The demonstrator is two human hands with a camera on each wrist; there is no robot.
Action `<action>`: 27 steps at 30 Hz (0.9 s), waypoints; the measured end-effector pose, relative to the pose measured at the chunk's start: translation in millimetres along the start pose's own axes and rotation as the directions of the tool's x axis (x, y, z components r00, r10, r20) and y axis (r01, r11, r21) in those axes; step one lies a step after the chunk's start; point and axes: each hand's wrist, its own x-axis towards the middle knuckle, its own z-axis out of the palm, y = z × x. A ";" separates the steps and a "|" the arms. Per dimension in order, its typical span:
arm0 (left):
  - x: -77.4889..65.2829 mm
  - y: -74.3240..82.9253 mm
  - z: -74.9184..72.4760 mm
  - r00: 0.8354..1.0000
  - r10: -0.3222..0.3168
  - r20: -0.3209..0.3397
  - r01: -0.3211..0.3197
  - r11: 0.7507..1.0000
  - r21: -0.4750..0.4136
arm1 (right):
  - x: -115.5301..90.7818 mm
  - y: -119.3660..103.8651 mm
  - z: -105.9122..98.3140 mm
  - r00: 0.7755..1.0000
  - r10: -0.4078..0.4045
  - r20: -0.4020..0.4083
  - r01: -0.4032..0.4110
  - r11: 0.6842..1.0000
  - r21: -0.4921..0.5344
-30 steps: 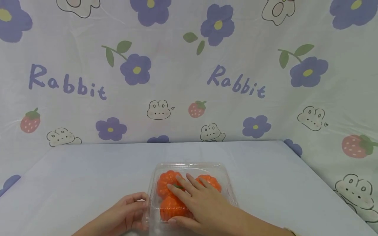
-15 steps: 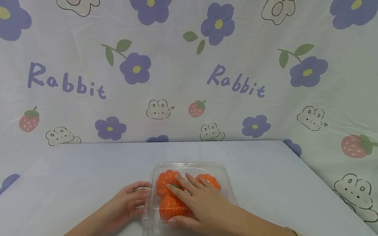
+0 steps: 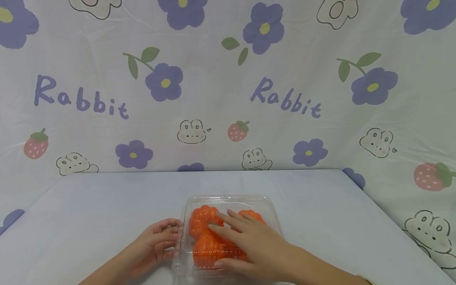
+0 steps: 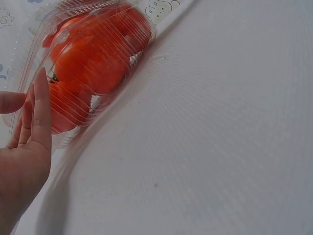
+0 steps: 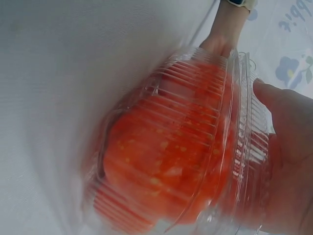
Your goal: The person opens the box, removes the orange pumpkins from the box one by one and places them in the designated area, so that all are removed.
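Observation:
A clear plastic clamshell box (image 3: 229,198) sits near the front of the white table, holding several orange, ribbed toy pumpkins (image 3: 204,221) with green stems. My right hand (image 3: 260,243) lies across its lid, fingers spread, hiding part of the pumpkins below. At the box's left edge is my left hand (image 3: 154,245), fingertips right at the side. The left wrist view has the left hand's fingers (image 4: 41,107) fairly straight along the ridged wall. Seen from the right wrist, the right thumb (image 5: 269,93) is beside the rim.
The white table (image 3: 117,198) extends behind the box and to both sides. A curtain (image 3: 213,99) printed with purple flowers, strawberries and rabbits hangs along the far edge and the right side. A dark watch-like band (image 5: 239,2) shows on the left arm.
My left hand has shifted slightly forward along the box's side. The right hand has slid a little to the right over the lid. The box has stayed nearly in place.

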 end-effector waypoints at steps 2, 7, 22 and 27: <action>-0.5 -0.4 -0.5 1.000 0.008 0.011 -0.008 1.000 -0.003 | -2.7 2.9 -0.2 1.000 -0.011 -0.018 0.011 1.000 -0.001; -1.0 -0.9 -0.1 0.997 0.043 0.059 -0.042 0.999 -0.010 | -13.3 13.1 -1.7 0.996 -0.061 -0.062 0.061 0.998 0.007; -1.7 6.1 -5.3 0.995 0.091 0.045 -0.093 0.994 0.054 | -44.5 37.0 -8.8 0.948 0.007 -0.317 0.030 0.993 0.111; -1.8 7.1 -8.6 0.998 0.066 0.023 -0.067 0.996 0.061 | -48.2 45.8 -5.8 0.901 0.066 -0.428 0.001 0.988 0.154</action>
